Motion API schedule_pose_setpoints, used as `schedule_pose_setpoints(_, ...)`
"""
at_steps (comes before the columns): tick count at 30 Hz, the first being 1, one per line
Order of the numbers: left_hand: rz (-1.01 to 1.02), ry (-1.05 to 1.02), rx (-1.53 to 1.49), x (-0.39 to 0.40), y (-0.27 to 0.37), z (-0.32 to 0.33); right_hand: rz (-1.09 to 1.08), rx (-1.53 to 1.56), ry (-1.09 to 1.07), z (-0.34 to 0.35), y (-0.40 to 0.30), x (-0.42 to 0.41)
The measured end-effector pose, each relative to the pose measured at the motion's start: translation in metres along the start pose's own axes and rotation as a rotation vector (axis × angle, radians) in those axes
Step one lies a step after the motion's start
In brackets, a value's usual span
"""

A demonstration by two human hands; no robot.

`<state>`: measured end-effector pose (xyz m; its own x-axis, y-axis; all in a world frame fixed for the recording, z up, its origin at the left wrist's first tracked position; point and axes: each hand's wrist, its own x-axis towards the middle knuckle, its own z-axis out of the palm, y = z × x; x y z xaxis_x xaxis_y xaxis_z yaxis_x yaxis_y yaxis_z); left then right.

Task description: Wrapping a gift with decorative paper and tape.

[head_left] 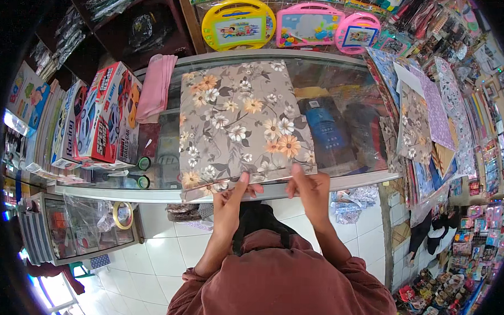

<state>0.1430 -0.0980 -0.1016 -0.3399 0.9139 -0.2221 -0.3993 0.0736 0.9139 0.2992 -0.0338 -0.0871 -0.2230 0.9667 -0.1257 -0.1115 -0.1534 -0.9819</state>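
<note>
A grey-brown sheet of floral wrapping paper (236, 119) with white and orange flowers lies on a glass display counter (162, 112). It may be several layers thick. A narrow strip along its near edge appears creased or folded. My left hand (230, 198) pinches that edge near its middle, thumb on top and fingers below. Further right, near the corner, my right hand (311, 191) has its thumb over the same edge and its fingers curled beneath. Under the glass to the right is a blue package (326, 124).
Toy car boxes (103, 115) and folded pink cloth (156, 87) stand at left, near tape rolls (143, 170). Drawing boards (240, 26) line the back. Patterned paper sheets (415, 130) overhang the right end. A small glass cabinet (91, 231) is at lower left.
</note>
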Motion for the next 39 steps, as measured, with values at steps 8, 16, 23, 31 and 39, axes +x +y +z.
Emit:
schedule_pose_setpoints(8,0.046,0.072,-0.222,0.003,-0.009,-0.019,0.083,0.078,0.029,-0.017,0.005,0.004)
schedule_pose_setpoints(16,0.164,0.206,-0.270,-0.003,0.004,-0.041,0.096,0.045,-0.048,-0.017,0.001,0.005)
schedule_pose_setpoints(23,0.203,0.287,-0.060,-0.004,0.004,-0.065,0.034,-0.223,-0.073,-0.044,-0.009,0.011)
schedule_pose_setpoints(31,0.257,0.164,-0.383,0.009,0.016,-0.057,-0.509,-0.661,-0.136,-0.031,-0.038,0.064)
schedule_pose_setpoints(39,0.243,0.169,-0.597,0.019,0.015,-0.038,-0.373,-0.515,-0.339,-0.021,-0.046,0.073)
